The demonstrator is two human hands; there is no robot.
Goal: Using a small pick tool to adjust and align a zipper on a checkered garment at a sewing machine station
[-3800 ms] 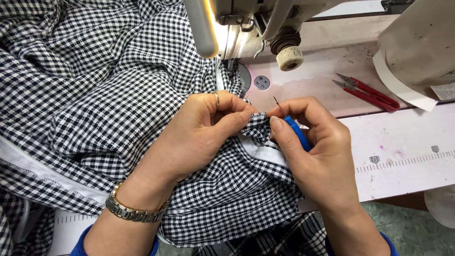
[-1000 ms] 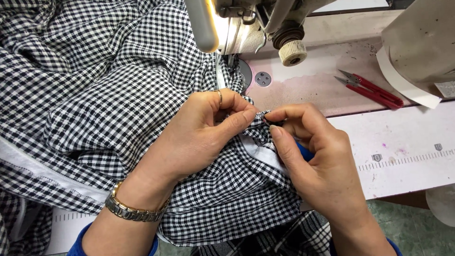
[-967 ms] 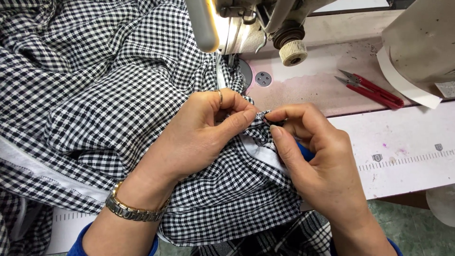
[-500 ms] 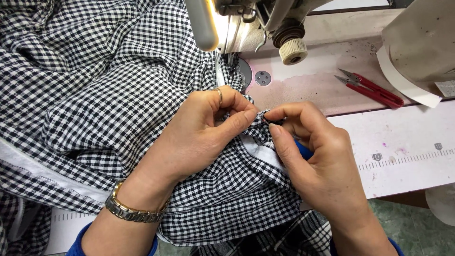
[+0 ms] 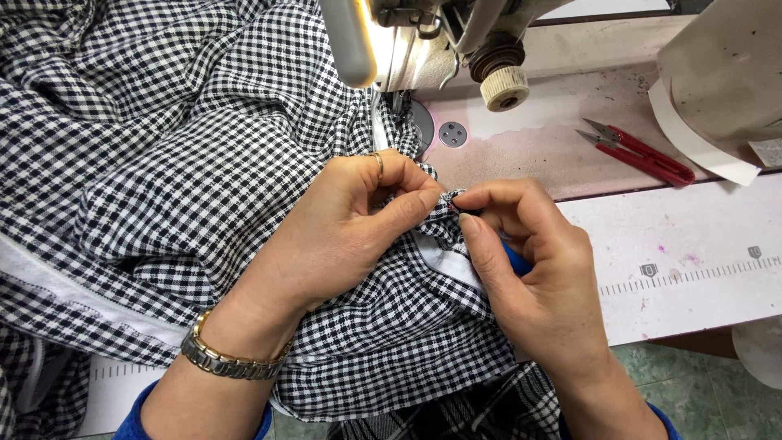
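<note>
A black-and-white checked fabric (image 5: 163,147) lies bunched over the sewing table and spills off its front edge. My left hand (image 5: 342,228), with a ring and a gold wristwatch, pinches a gathered fold of the fabric between thumb and fingers. My right hand (image 5: 529,277) meets it fingertip to fingertip and holds a small blue-handled tool (image 5: 515,261), its tip buried in the fold and mostly hidden by my fingers. A white band (image 5: 444,261) runs along the fabric's edge under my right thumb.
The sewing machine head (image 5: 432,41) with its lit lamp stands just behind my hands. Red thread snips (image 5: 639,153) lie on the machine bed at the right. A printed ruler strip (image 5: 692,273) runs along the white table. A white part of the machine (image 5: 725,81) fills the upper right.
My right hand has closed in on the fold, and the tool's metal tip, visible earlier, is now hidden in the fabric. Both hands stay in the same spot.
</note>
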